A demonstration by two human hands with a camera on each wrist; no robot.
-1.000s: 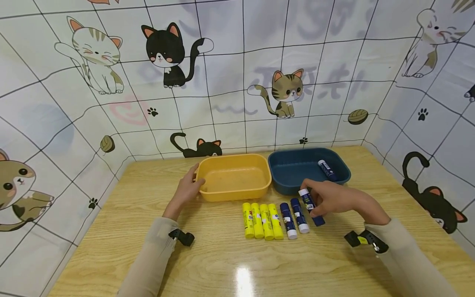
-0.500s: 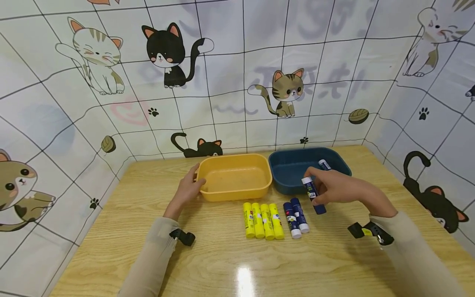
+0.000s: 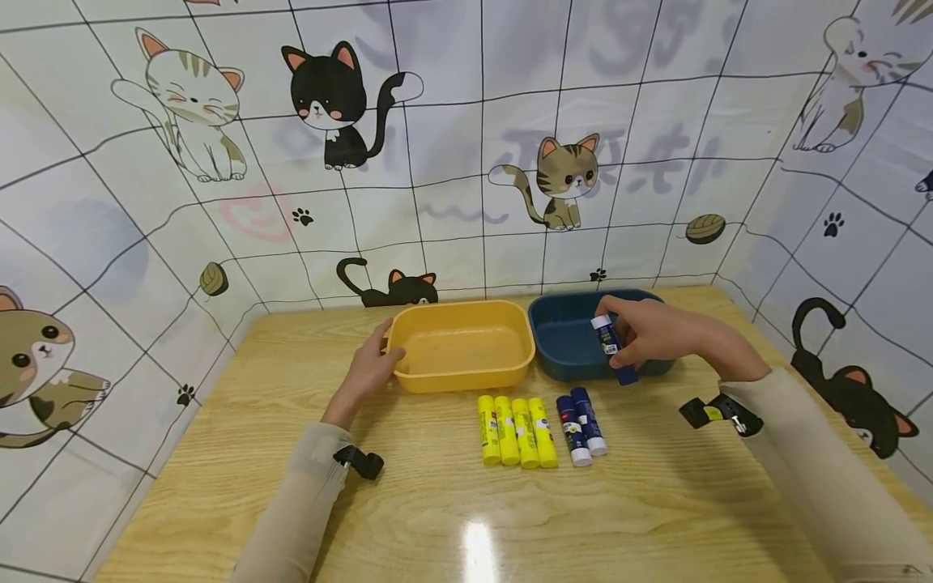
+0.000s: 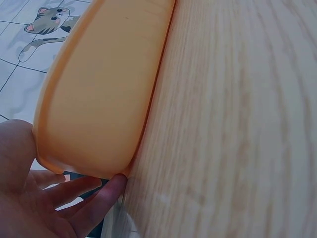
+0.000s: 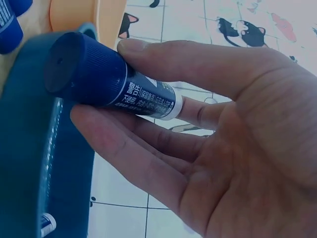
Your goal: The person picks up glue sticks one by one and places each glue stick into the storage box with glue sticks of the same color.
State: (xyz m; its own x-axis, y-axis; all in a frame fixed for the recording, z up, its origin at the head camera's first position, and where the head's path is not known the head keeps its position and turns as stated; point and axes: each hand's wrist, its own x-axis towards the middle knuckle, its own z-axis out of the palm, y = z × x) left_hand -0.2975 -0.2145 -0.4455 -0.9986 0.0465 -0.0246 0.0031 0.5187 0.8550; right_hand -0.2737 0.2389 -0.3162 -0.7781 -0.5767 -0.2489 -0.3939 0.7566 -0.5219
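Observation:
My right hand (image 3: 656, 328) pinches a dark blue glue stick (image 3: 611, 344) with a white end between thumb and fingers, above the near side of the dark blue tray (image 3: 564, 366). The right wrist view shows the held stick (image 5: 109, 79) over the tray's rim (image 5: 42, 124); another stick (image 5: 47, 224) lies inside. My left hand (image 3: 366, 372) grips the left end of the yellow tray (image 3: 459, 380), thumb over its rim; in the left wrist view the fingers (image 4: 101, 203) lie against the tray's end (image 4: 99, 99).
Several yellow glue sticks (image 3: 508, 431) lie side by side on the wooden table (image 3: 408, 502) before the trays. Two dark blue glue sticks (image 3: 573, 431) lie touching to their right. A cat-patterned sheet (image 3: 452, 162) stands behind and at the sides.
My right hand has lifted the blue glue stick off the table and moved it away from me, over the blue tray. One remaining blue stick has shifted against its neighbour. My left hand stays put.

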